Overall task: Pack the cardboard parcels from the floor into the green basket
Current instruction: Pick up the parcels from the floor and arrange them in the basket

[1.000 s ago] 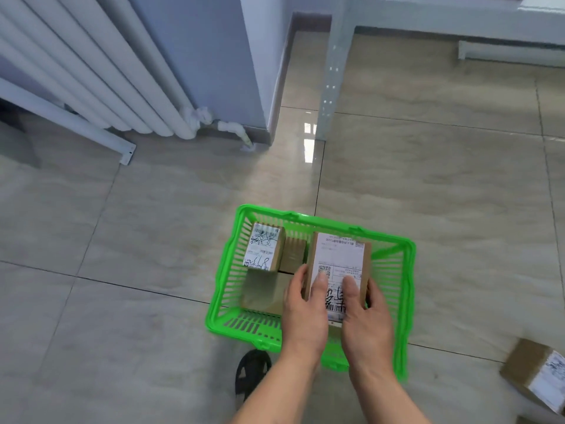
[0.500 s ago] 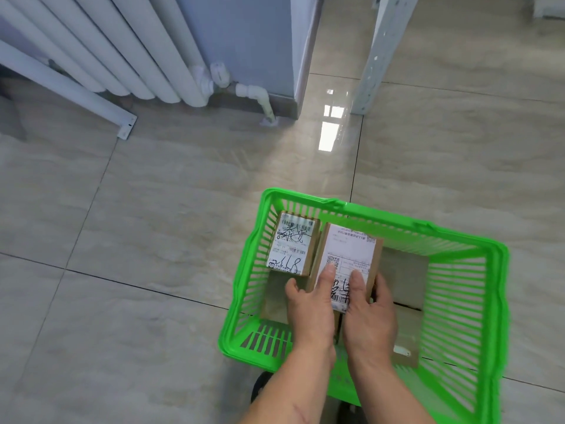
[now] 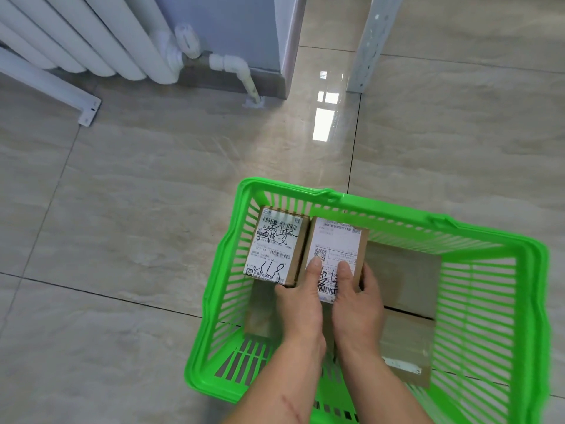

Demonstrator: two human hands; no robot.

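While both hands (image 3: 330,298) grip a QR-labelled parcel (image 3: 336,255), its neighbour (image 3: 275,249) reads "618".

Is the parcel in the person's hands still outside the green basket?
No: the parcel held by the left hand and right hand is inside the green basket, beside another labelled parcel.

The green slatted plastic basket (image 3: 532,301) stands on the glossy beige tiled floor (image 3: 137,224), with the white column radiator (image 3: 91,35) well behind it to the left and the pale perforated metal post (image 3: 371,41) behind it. Inside the basket, the labelled cardboard parcel with handwriting (image 3: 273,247) sits at the far left, and the second labelled cardboard parcel (image 3: 336,249) lies just to its right, touching it. The left hand (image 3: 301,304) and right hand (image 3: 356,304) hold that second parcel's near end side by side, while plain flat cardboard parcels (image 3: 403,270) lie lower in the basket to the right.
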